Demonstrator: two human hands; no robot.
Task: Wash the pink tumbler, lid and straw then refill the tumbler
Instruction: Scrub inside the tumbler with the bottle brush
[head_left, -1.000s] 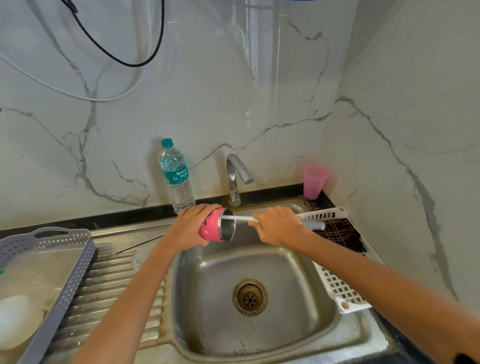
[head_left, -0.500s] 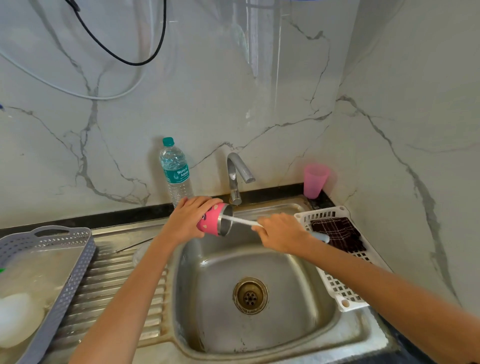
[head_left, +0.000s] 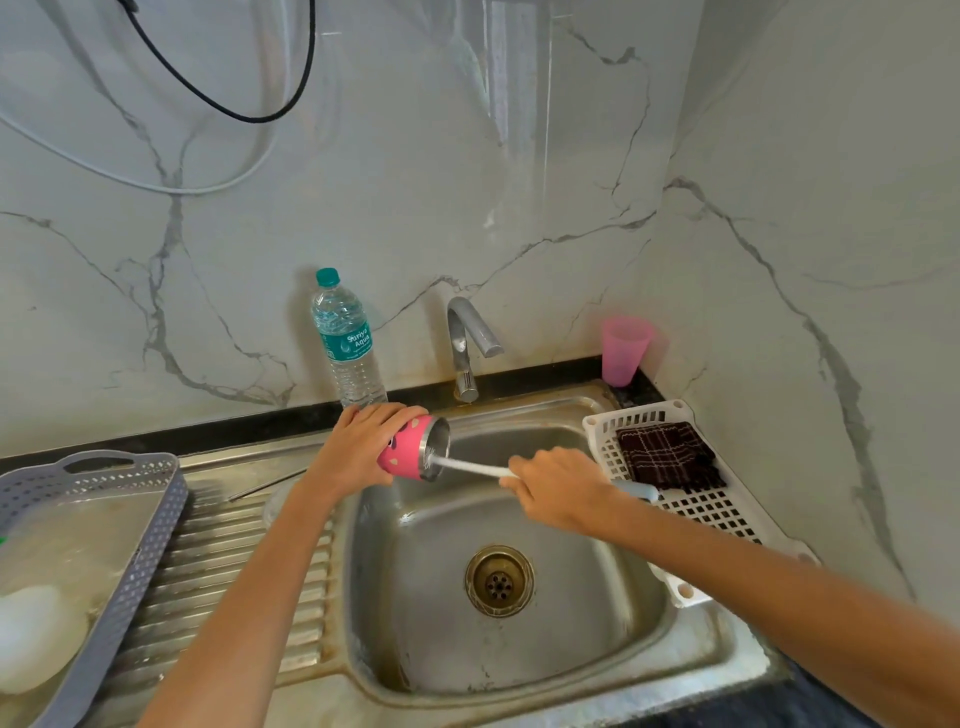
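Observation:
My left hand (head_left: 358, 447) grips the pink tumbler (head_left: 408, 449) on its side over the sink's back left corner, its steel mouth facing right. My right hand (head_left: 558, 491) holds a long white bottle brush (head_left: 470, 467) by its handle, whose pale blue end (head_left: 636, 489) sticks out behind my wrist. The brush head is inside the tumbler's mouth. A thin straw-like rod (head_left: 270, 483) lies on the draining board, and a clear round lid (head_left: 278, 506) shows partly behind my left forearm.
The steel sink (head_left: 597, 623) with its drain (head_left: 498, 581) lies below my hands, and no water runs from the tap (head_left: 467, 338). A water bottle (head_left: 345, 343) and a pink cup (head_left: 623, 351) stand at the wall. A white rack (head_left: 717, 514) holding a dark cloth (head_left: 667, 457) sits right, a grey basket (head_left: 124, 551) left.
My right hand has drawn back to the right and a little lower, so more of the brush shaft shows outside the tumbler. The tumbler has tilted slightly in my left hand.

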